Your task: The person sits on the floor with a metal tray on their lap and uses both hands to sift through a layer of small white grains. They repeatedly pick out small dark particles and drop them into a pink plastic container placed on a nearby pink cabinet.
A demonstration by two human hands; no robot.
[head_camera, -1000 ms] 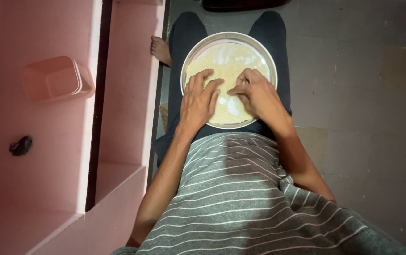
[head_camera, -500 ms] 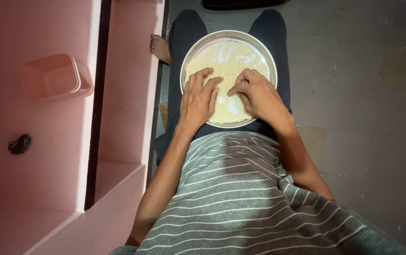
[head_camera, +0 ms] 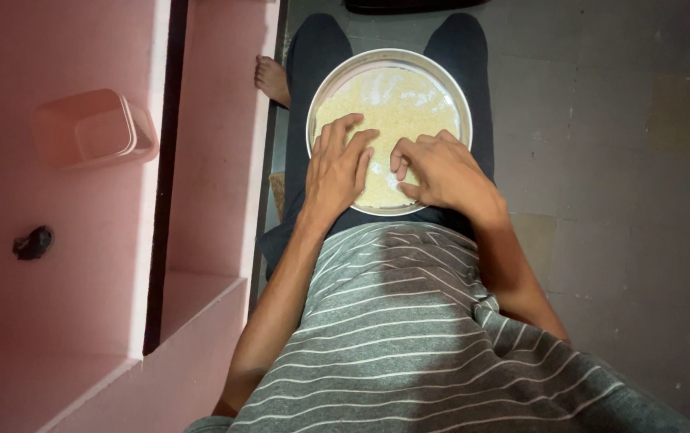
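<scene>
A round, shallow steel plate (head_camera: 449, 84) spread with pale rice grains (head_camera: 393, 104) rests on the person's lap, level so nothing spills; the left hand (head_camera: 341, 164) lies flat on the near part of the grains, fingers spread and released, as if to sweep them; the right hand (head_camera: 441, 170) sits just beside it, fingers curled loosely inward, grasping nothing visible; a bare foot (head_camera: 271, 78) shows at the far left of the plate; further left, a pink plastic tub (head_camera: 92, 128) stands on a pink ledge (head_camera: 216, 120); grey floor tiles (head_camera: 601, 120) lie to the right.
</scene>
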